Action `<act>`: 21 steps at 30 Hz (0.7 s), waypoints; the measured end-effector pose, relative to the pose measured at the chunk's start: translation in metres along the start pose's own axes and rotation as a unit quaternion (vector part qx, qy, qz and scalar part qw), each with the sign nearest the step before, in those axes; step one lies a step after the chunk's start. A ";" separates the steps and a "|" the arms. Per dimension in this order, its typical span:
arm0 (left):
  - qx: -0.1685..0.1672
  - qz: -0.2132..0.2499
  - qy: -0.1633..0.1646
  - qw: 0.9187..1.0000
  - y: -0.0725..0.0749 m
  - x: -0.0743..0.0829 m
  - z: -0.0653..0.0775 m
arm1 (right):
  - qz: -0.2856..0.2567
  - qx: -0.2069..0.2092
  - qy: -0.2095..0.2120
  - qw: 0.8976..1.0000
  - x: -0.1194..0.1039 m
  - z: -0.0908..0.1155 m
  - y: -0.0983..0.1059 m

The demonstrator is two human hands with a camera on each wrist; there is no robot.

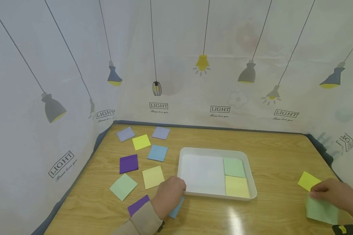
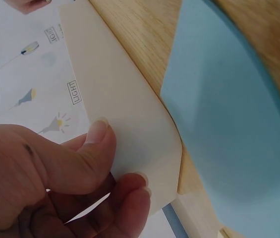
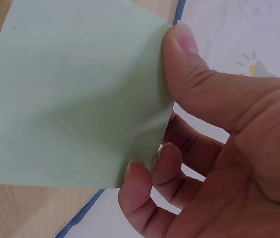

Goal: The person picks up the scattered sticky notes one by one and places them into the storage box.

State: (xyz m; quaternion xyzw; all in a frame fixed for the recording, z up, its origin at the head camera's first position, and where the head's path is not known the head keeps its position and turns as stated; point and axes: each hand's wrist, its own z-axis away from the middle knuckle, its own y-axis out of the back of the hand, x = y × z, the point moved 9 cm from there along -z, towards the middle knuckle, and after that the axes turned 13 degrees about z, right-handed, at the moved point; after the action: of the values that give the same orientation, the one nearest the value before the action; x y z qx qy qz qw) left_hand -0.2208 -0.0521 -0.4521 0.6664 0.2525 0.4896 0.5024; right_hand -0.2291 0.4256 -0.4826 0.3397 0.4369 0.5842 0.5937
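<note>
At the near left corner of a white tray (image 1: 201, 174), my left hand (image 1: 168, 196) grips the wall. The left wrist view shows the thumb and curled fingers on that wall (image 2: 125, 99). Inside the tray, along its right side, lie a green sticky note (image 1: 234, 167) and, nearer me, a pale yellow one (image 1: 237, 187). Over at the right, my right hand (image 1: 339, 195) pinches another green sticky note (image 1: 321, 211) by its edge. In the right wrist view this note (image 3: 70, 99) hangs between thumb and fingers. A bright yellow note (image 1: 308, 180) lies just beyond that hand.
Left of the tray, several loose notes are spread on the wooden table (image 1: 270, 156), among them a purple note (image 1: 128, 164), a blue note (image 1: 157, 153) and a green note (image 1: 123, 186). Another blue note (image 1: 176, 209) is partly under my left hand. A lamp-printed curtain (image 1: 182, 81) encloses the table.
</note>
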 end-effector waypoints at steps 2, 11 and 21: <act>-0.001 0.000 0.002 1.000 0.000 -0.001 0.000 | -0.008 0.010 0.007 1.000 -0.010 -0.001 0.008; 0.009 -0.004 -0.011 1.000 0.001 0.000 0.001 | -0.010 0.035 0.046 0.998 -0.051 -0.010 0.041; -0.005 -0.004 0.002 1.000 -0.001 -0.001 -0.001 | -0.030 0.055 0.060 0.996 -0.084 -0.022 0.062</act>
State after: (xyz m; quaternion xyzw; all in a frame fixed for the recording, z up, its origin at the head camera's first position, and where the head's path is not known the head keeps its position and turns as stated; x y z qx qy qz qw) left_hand -0.2216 -0.0524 -0.4538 0.6620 0.2533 0.4901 0.5074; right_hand -0.2681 0.3451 -0.4239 0.3226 0.5133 0.5603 0.5643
